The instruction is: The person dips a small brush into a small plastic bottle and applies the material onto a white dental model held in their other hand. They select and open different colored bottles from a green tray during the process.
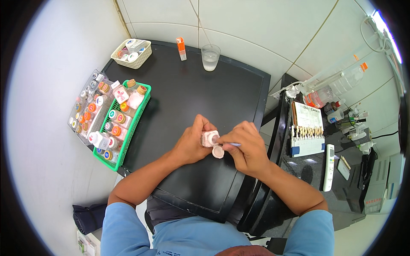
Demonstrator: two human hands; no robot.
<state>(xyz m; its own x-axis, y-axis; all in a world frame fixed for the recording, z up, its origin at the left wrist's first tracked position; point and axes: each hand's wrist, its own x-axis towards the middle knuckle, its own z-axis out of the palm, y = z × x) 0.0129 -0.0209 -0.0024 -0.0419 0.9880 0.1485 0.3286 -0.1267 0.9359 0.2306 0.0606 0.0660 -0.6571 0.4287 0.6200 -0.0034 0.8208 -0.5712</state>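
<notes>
My left hand is closed around a small clear bottle of pinkish powder, held over the black table. Its flip cap hangs open toward me. In my right hand, fingers pinch a thin tool with a pale lilac handle. The tool's front end is at the bottle's mouth; my fingers hide most of it, and I cannot tell how deep it reaches.
On the left, a green basket and a clear rack hold many small bottles. A cream basket, an orange box and a glass stand at the back. On the right counter lie a shade guide and a white remote.
</notes>
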